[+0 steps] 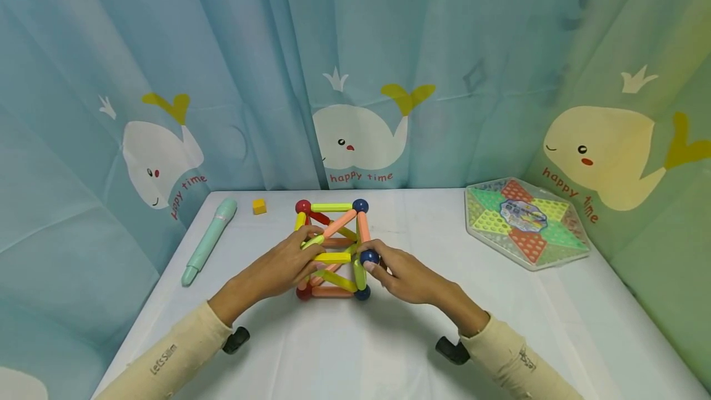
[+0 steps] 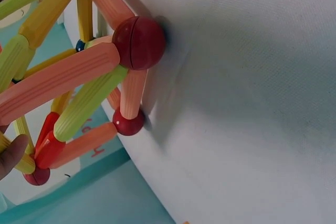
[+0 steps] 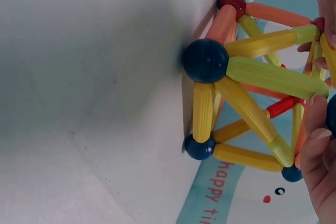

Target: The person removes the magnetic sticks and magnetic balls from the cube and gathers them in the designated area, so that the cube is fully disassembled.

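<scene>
A cube-like frame of magnetic sticks and balls (image 1: 331,292) stands on the white table, with diagonal sticks across its faces. Red balls mark its left corners, such as this red ball (image 2: 139,43), and dark blue balls its right ones, such as this blue ball (image 3: 205,60). My left hand (image 1: 289,262) grips the upper near left corner, its fingers around the stick ends there and covering that corner. On the opposite side, my right hand (image 1: 411,273) pinches the upper near blue ball (image 1: 369,257) between thumb and fingers. A yellow stick (image 1: 333,258) spans between both hands.
A mint-green pen-like stick (image 1: 209,241) lies at the table's left side, with a small yellow cube (image 1: 259,206) near the back edge. At the back right is a hexagonal star-patterned game board (image 1: 528,224). A whale-print curtain (image 1: 355,48) hangs behind the table.
</scene>
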`<state>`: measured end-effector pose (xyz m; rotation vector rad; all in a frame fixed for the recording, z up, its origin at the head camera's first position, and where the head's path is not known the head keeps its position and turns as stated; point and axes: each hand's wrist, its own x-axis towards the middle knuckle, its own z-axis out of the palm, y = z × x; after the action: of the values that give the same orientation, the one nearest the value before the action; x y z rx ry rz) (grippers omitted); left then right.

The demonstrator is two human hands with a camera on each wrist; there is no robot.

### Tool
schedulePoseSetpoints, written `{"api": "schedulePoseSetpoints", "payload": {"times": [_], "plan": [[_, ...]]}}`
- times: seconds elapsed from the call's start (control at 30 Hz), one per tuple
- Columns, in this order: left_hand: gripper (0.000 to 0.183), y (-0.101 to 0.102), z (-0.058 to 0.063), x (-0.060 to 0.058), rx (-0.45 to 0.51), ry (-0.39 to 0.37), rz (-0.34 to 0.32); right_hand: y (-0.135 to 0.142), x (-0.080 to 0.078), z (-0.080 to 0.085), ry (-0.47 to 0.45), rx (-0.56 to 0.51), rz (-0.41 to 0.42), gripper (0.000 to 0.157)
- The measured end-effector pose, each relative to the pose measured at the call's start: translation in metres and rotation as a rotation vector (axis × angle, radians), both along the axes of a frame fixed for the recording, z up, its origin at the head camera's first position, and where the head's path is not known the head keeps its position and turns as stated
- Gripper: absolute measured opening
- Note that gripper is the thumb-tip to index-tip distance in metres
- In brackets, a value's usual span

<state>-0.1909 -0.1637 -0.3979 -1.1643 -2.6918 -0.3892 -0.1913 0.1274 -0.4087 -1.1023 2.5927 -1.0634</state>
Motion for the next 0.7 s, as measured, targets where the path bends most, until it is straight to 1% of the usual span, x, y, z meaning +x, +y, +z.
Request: {"api": "schedulePoseSetpoints", "payload": {"times": [0.07, 0.27, 0.4, 0.6, 0.7], "plan": [[0.026, 0.0, 0.0, 0.0, -0.004, 0.002, 0.003, 0.001, -0.001, 0.0, -0.011, -0.007, 0.007, 0.039], [0.023, -0.001, 0.0, -0.001, -0.017, -0.029, 0.026, 0.003, -0.004, 0.0, -0.038, -0.02, 0.039, 0.043], [0.023, -0.001, 0.0, -0.002, -0.012, -0.015, 0.017, 0.004, -0.005, 0.0, -0.063, -0.037, 0.048, 0.044], [0.025, 0.0, -0.001, -0.001, -0.03, 0.024, 0.01, 0.009, -0.008, -0.003, -0.046, -0.096, 0.044, 0.038], [0.026, 0.0, -0.001, -0.001, -0.023, 0.017, 0.011, 0.015, -0.008, -0.004, -0.044, -0.127, 0.022, 0.035]]}}
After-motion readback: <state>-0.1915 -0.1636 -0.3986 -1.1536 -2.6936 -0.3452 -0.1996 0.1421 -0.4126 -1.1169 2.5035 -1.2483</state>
